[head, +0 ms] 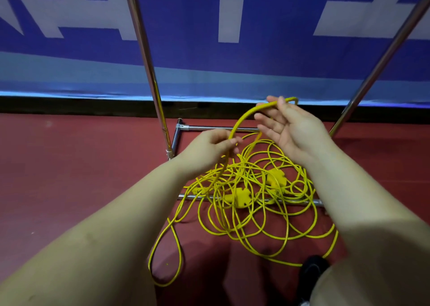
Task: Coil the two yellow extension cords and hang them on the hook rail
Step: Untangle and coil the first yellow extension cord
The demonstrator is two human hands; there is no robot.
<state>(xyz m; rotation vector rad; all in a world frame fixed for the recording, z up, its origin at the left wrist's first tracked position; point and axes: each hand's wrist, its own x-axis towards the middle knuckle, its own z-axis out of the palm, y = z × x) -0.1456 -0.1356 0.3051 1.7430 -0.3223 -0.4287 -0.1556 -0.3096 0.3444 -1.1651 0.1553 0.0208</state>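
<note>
Barely started, this one! Both yellow extension cords lay in one loose tangle on the red floor, draped over the rack's base bars, socket blocks buried in the middle. Nothing was coiled, nothing hung, and no hook rail showed in view at all. Up went the first loop: the left hand pinched the cable low, fingers curled round it, while the right hand stood palm-up, fingers spread and relaxed, the arc of cord resting across its fingertips. Both forearms reached forward above the pile.
</note>
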